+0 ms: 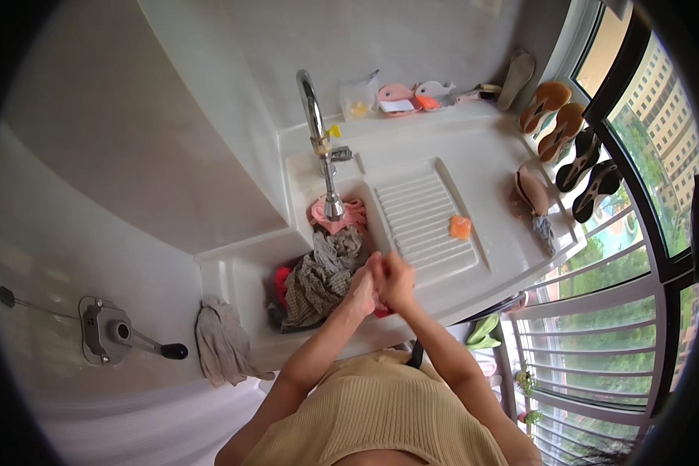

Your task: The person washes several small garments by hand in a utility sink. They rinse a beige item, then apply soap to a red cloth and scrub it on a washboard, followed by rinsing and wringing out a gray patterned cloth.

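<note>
My left hand (363, 288) and my right hand (398, 281) press together above the right rim of the white laundry sink (250, 314). A small pink cloth (380, 304) is pinched between them, mostly hidden by the fingers. Below and to the left, the basin holds a heap of wet laundry: a grey checked garment (314, 285), a pink garment (341, 215) under the faucet, and a red piece (281, 282) at the left. The chrome faucet (333, 207) hangs over the heap. No stream of water can be made out.
Right of the basin is a ribbed washboard (419, 204) with an orange soap bar (459, 227). Fish-shaped soap dishes (397, 93) line the back ledge. Shoe insoles (559, 131) lean by the window. A grey rag (221, 343) drapes over the left rim; a wall-mounted crank (122, 332) juts out.
</note>
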Tool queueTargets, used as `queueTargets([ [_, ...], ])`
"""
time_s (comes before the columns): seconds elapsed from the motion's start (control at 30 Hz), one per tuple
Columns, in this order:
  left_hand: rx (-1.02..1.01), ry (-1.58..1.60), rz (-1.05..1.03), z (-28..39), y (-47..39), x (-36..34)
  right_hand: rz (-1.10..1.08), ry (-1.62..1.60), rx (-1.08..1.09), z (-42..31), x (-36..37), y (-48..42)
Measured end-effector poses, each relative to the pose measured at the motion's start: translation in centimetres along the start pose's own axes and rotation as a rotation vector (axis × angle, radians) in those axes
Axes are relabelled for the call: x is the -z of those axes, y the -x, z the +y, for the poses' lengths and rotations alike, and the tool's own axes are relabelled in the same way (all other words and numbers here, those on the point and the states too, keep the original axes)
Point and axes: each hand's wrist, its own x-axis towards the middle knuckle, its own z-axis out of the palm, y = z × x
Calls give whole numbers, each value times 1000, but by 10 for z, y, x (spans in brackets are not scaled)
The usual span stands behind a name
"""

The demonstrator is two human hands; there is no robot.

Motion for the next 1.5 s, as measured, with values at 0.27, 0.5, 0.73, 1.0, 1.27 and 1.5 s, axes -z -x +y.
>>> queueTargets([
  [0.27,-11,53,148,36,-2,-8,-159,-107,443,-26,-15,-5],
  [0.5,-253,-153,110,30,-2,5,-116,-74,476,-50,-9,-7],
  [0.73,-131,-60,207,28,11,-17,-48,19,203,-25,-11,-44],
  [1.0,-173,-22,277,35,12,-27,-120,-75,290,-18,-11,-49],
  [1.27,-135,113,-3,39,-2,12,-129,10,599,-8,-24,-39],
  [1.5,-221,25,179,43,-9,16,-222,-29,748,-50,-15,-14],
])
